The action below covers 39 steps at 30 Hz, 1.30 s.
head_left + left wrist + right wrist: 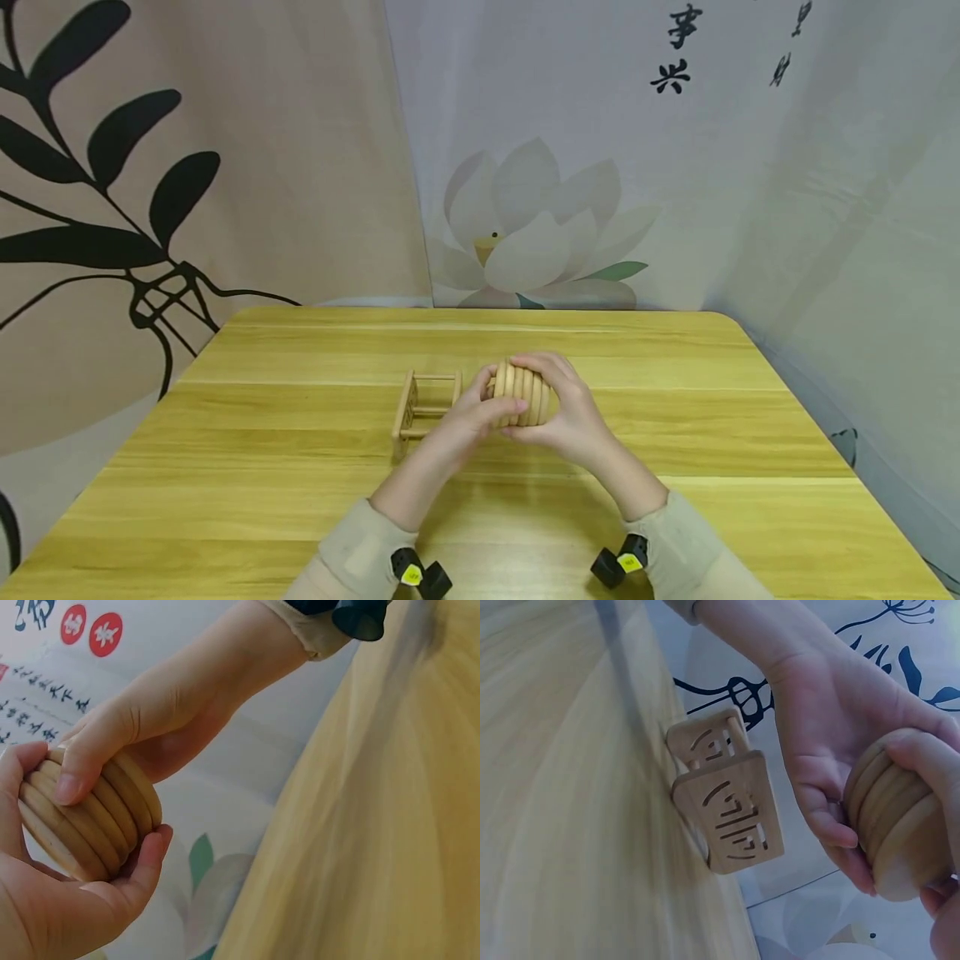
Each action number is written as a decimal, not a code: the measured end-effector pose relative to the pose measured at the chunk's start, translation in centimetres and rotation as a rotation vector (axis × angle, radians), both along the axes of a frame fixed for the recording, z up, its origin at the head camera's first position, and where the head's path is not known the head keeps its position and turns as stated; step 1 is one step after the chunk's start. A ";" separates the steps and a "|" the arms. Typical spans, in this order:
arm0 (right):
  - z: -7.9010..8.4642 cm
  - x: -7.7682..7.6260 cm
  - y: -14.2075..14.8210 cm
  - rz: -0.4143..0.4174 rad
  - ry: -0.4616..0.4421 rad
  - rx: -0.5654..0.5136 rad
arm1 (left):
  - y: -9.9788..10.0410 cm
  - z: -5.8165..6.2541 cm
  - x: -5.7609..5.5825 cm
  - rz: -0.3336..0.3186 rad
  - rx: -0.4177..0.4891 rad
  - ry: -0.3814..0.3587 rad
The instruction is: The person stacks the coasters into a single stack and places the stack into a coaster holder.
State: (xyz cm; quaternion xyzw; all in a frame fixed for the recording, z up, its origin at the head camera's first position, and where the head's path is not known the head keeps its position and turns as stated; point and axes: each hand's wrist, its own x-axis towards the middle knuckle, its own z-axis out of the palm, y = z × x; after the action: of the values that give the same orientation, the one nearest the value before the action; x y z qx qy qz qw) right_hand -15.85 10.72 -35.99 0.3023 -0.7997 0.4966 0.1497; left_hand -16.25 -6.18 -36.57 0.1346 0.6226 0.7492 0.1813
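Yellow wooden table (300, 467), printed wall hangings (225, 167)

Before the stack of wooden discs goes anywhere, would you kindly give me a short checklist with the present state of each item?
1. Stack of wooden discs held from both sides: ok, left hand and right hand both grip it.
2. Discs aligned in one bundle: ok, edges sit together in the left wrist view.
3. Wooden rack standing on the table: ok.
4. Rack free of discs: ok, none seen between its end plates.
5. Stack lifted off the table: cannot tell.
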 end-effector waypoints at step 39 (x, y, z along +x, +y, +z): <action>-1.1 -3.7 -6.4 0.128 0.018 -0.052 | -7.2 0.6 -1.7 0.128 -0.240 0.161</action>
State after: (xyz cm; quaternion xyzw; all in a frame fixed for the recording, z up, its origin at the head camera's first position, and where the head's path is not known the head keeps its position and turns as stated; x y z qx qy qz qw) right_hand -19.60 4.32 -37.07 0.3533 -0.7643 0.5229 0.1326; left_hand -17.90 -13.38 -36.00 0.1316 0.7274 0.6663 0.0975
